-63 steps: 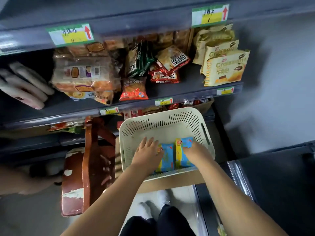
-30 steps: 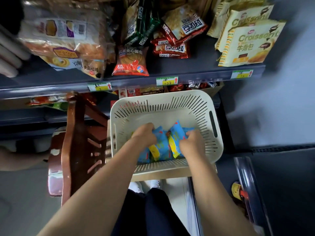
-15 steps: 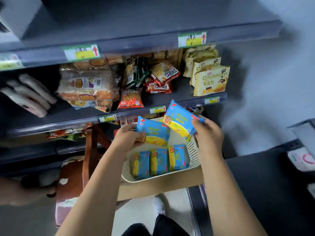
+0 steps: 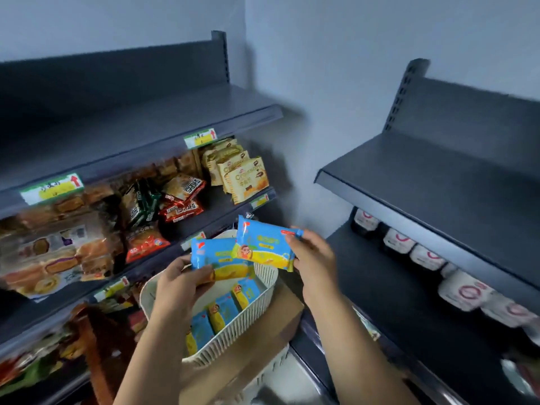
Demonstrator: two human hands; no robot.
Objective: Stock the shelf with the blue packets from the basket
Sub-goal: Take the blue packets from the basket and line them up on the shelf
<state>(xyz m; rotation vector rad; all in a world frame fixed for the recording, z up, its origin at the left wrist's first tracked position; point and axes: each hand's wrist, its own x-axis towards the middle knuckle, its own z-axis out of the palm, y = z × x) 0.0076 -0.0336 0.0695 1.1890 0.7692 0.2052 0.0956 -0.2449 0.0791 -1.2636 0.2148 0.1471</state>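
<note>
3 blue packets [image 4: 225, 312] lie in the white basket [image 4: 233, 331] at 6 o'clock. Just above, L hand [image 4: 178, 285] grips 1 packet [image 4: 214, 255], R hand [image 4: 314, 258] pinches a 2nd packet [image 4: 263, 241], the two overlapping at centre. Grey shelf [image 4: 438, 176] beyond, at 2 o'clock.

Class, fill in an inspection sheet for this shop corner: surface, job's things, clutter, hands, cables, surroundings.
Surface: dark top shelf, price tags on its edge.
Job's things: lower blue packet and upper blue packet held up; spare packets in the white basket.
Clutter: croissant packs, snack bags, white tubs, cardboard box.
Hands: left hand grips the lower packet; right hand pinches the upper.
Cables: nothing seen.
Surroundings: pale wall.
</note>
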